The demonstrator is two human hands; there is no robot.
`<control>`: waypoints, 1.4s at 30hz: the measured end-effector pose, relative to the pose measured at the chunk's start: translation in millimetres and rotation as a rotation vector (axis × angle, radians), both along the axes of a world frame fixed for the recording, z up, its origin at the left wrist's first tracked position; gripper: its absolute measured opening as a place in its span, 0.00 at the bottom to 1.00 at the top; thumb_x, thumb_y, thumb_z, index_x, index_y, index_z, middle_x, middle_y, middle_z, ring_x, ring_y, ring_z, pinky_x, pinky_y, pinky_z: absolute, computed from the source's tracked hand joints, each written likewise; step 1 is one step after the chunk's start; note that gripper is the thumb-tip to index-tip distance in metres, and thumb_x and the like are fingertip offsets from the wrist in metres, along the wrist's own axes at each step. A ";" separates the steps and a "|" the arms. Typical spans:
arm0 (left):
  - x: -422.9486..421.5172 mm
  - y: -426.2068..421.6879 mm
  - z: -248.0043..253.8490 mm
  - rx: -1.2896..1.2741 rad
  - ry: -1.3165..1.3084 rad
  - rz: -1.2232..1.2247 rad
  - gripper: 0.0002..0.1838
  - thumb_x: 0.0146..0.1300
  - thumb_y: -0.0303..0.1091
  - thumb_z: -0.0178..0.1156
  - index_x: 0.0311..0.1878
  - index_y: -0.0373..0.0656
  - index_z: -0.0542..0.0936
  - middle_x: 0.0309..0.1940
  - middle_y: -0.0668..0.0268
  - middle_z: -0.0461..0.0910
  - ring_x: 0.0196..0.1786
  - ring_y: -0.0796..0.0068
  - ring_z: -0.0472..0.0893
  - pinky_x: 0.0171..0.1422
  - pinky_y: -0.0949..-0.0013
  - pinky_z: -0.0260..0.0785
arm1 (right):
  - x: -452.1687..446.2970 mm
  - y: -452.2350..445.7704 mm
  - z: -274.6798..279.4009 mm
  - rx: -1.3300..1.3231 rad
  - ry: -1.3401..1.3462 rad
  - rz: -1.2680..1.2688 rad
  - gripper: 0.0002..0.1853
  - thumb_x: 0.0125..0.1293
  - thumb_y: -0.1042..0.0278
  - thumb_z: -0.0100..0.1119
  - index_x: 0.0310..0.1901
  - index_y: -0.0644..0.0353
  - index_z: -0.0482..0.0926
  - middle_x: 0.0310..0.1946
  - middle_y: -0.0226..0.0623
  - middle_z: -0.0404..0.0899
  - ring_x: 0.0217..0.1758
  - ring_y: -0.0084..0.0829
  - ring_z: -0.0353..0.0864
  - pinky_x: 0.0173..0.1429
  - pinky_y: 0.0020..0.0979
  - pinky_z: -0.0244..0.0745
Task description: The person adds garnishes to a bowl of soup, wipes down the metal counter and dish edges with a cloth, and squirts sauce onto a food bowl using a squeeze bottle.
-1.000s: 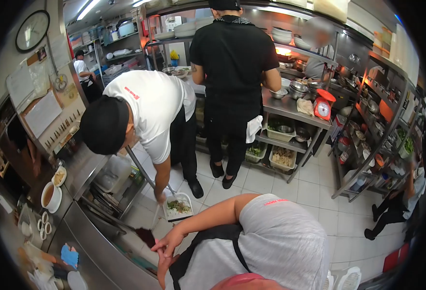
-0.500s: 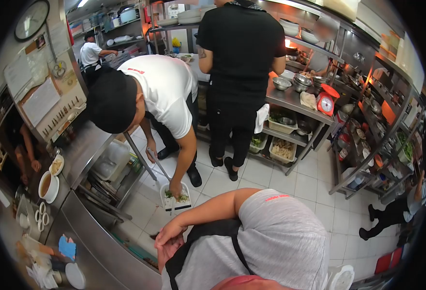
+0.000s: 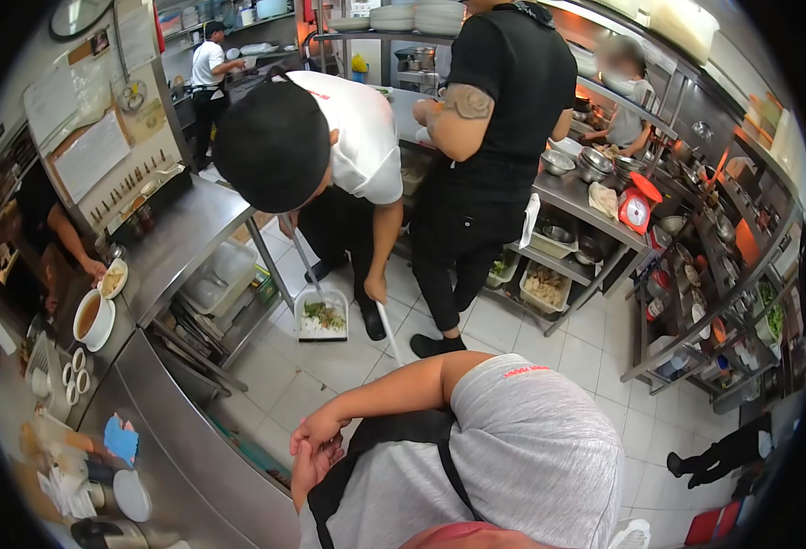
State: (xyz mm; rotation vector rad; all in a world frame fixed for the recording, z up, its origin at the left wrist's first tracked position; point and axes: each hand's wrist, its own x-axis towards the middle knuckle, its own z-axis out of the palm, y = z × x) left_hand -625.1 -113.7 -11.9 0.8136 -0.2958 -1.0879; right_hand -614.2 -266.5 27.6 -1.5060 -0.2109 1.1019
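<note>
My right hand [image 3: 319,428] is closed, its fingers curled together against my left hand [image 3: 308,468]. The left hand lies just below it, fingers bent and partly covered by the right hand and the black apron [image 3: 403,437]. No object shows in either hand. Beyond them, a co-worker in a white shirt [image 3: 359,128] and black cap bends over a white dustpan [image 3: 304,337] near the floor. Mixed food scraps [image 3: 322,318] with green bits lie in the dustpan. One of that person's hands grips a white stick [image 3: 387,331]; the other is at the dustpan's handle.
A steel counter [image 3: 160,412] runs along my left with a bowl of brown soup [image 3: 91,322], small white cups and a blue cloth [image 3: 121,439]. Another person in black [image 3: 513,110] stands ahead. To the right are a red scale [image 3: 636,206] and steel shelving [image 3: 741,274].
The co-worker's hand has left the dustpan and now grips the white stick. The dustpan has moved up in view. The view has shifted; my hands stay together.
</note>
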 end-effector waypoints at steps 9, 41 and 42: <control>3.5 4.8 -8.2 0.073 0.009 0.031 0.33 0.62 0.54 0.38 0.65 0.55 0.39 0.49 0.57 0.65 0.47 0.62 0.71 0.47 0.62 0.65 | 4.4 6.4 -12.8 -0.008 -0.068 -0.008 0.20 0.55 0.71 0.50 0.51 0.55 0.63 0.38 0.32 0.69 0.36 0.23 0.68 0.30 0.23 0.65; -29.4 -27.6 4.3 0.276 -0.512 -0.151 0.27 0.61 0.40 0.45 0.60 0.47 0.49 0.48 0.61 0.65 0.47 0.67 0.71 0.49 0.66 0.64 | -59.9 -23.7 50.2 -0.015 -0.015 -0.050 0.19 0.55 0.60 0.58 0.45 0.59 0.67 0.37 0.27 0.71 0.41 0.20 0.69 0.43 0.25 0.66; -28.3 -27.5 2.7 0.277 -0.512 -0.155 0.27 0.61 0.40 0.46 0.60 0.47 0.49 0.48 0.61 0.65 0.47 0.67 0.71 0.49 0.66 0.64 | -60.7 -24.6 52.4 -0.017 -0.007 -0.057 0.19 0.55 0.59 0.58 0.45 0.59 0.67 0.37 0.27 0.71 0.41 0.20 0.69 0.43 0.25 0.66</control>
